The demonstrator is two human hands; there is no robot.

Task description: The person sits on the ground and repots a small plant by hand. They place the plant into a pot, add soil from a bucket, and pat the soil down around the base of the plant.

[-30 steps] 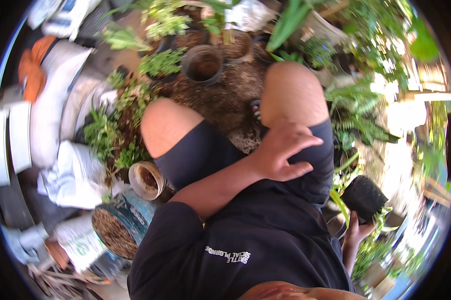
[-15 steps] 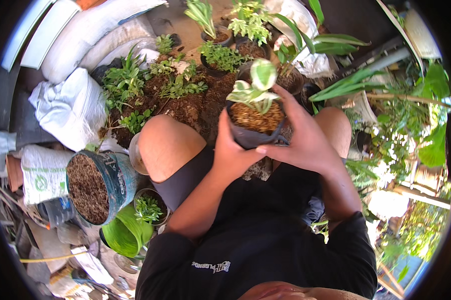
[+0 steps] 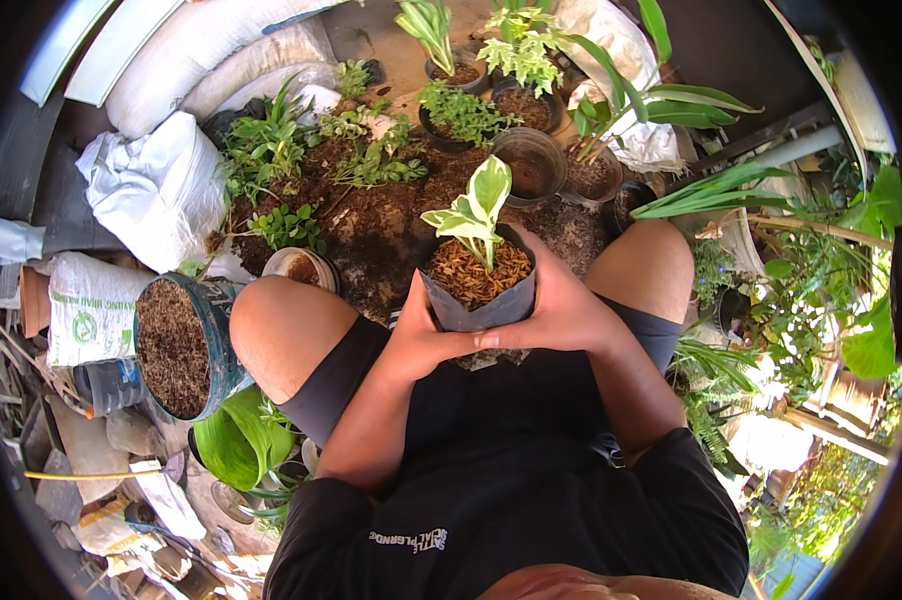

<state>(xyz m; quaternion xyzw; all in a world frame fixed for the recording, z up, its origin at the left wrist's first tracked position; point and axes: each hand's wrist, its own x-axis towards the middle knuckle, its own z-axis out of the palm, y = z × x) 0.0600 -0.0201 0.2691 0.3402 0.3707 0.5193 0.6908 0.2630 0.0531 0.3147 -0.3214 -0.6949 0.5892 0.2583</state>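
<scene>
Between my knees, both hands hold a black plastic grow bag (image 3: 476, 316) filled with brown husk-like mix (image 3: 479, 277). A small plant (image 3: 479, 210) with cream-and-green variegated leaves stands upright in it. My left hand (image 3: 421, 335) wraps the bag's left side, and my right hand (image 3: 561, 305) wraps its right side. The two thumbs meet in front, below the rim. The bag's back and underside are hidden. Just beyond it, dark loose soil (image 3: 371, 225) covers the ground.
Past the soil stand an unplanted black pot (image 3: 527, 165) and several potted plants, one with bushy green leaves (image 3: 461, 115). At left are a bucket of soil mix (image 3: 174, 345), a white sack (image 3: 156, 185) and uprooted seedlings (image 3: 266, 150). Leafy plants (image 3: 771, 260) crowd the right.
Both hands have brought the grow bag lower and nearer to my body, slightly left. The round pot behind it has come into sight. My knees have spread a little.
</scene>
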